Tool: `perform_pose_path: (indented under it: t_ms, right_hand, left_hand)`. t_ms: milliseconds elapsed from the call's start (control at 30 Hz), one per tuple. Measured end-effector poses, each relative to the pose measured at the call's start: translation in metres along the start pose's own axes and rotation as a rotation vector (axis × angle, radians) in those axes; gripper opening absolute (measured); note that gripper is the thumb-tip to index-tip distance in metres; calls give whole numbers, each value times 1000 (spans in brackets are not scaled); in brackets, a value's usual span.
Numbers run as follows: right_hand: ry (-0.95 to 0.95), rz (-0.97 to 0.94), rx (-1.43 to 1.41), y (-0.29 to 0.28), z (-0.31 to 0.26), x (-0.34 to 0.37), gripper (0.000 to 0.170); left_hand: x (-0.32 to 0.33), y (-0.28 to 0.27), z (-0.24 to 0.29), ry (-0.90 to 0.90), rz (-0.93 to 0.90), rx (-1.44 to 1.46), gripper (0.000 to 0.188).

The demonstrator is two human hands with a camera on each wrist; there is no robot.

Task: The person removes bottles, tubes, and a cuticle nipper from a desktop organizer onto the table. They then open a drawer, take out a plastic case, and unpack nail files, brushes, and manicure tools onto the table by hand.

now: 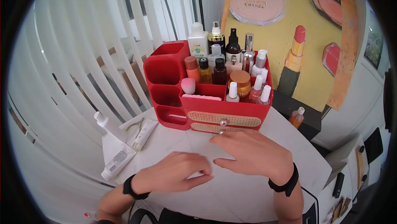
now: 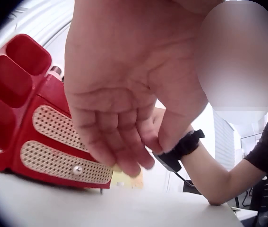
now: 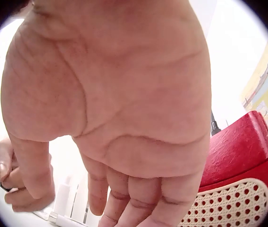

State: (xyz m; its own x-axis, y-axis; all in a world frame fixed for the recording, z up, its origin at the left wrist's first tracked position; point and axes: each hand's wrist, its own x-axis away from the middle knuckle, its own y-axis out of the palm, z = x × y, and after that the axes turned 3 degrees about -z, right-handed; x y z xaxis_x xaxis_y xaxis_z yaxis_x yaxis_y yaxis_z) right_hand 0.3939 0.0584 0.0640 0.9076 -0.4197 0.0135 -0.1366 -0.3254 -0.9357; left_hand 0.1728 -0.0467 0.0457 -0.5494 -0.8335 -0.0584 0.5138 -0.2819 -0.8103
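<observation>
Red cosmetics organizer (image 1: 244,107) on white table (image 1: 302,153), in front of both hands, two woven-front drawers, both look closed. Right hand (image 1: 254,153) palm down just in front of the lower drawer (image 1: 202,126), fingers extended, thumb apart, grip empty; fingertips close to the lower knob (image 1: 221,132), contact can't tell. Left hand (image 1: 175,172) over the table, left of right hand, fingers loosely bent, thumb apart from them, grip empty. Hands near each other, not touching in head view. Black wristband (image 1: 287,182) on right wrist, matching one on left. Organizer top: makeup brush (image 1: 188,86) front left, orange-lidded jar (image 1: 240,79) right of middle, white-capped nail polish bottles (image 1: 233,93) at front right, taller bottles behind. Left compartments face forward. White bottle (image 1: 111,128) and two white tubes (image 1: 118,164) lie on table, left of organizer. Lipstick painting (image 1: 269,46) stands behind.
</observation>
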Motion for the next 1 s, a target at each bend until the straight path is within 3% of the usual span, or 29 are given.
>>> perform_pose_path:
  t_ms: [33, 167, 200, 300, 467, 567, 667, 733, 833, 967, 1000]
  right_hand:
    - [-2, 30, 22, -1, 4, 2, 37]
    - [98, 162, 136, -6, 10, 12, 32]
    - [107, 164, 140, -9, 10, 12, 32]
    - [201, 59, 91, -15, 11, 8, 35]
    - [105, 8, -63, 11, 30, -13, 41]
    - [183, -93, -112, 11, 26, -21, 49]
    - [129, -12, -83, 28, 37, -29, 55]
    - [105, 17, -86, 34, 40, -32, 53]
    - [82, 35, -117, 37, 41, -35, 52]
    - [7, 116, -47, 36, 39, -36, 50]
    - [10, 111, -61, 36, 37, -36, 50]
  left_hand:
    - [-18, 1, -5, 15, 2, 3, 12]
    - [-71, 21, -19, 110, -291, -39, 20]
    - [-77, 26, -19, 144, -403, -79, 21]
    - [-84, 33, -12, 183, -467, 61, 19]
    - [-80, 27, -15, 202, -479, 164, 24]
    - [-72, 12, -26, 192, -466, 98, 25]
    - [-63, -10, -32, 124, -492, -10, 25]
    - [-55, -22, -35, 67, -331, -124, 25]
    - [-51, -41, -41, 49, -233, -43, 27]
    - [-48, -56, -47, -26, -279, -35, 29]
    - [-45, -54, -53, 25, -155, -57, 29]
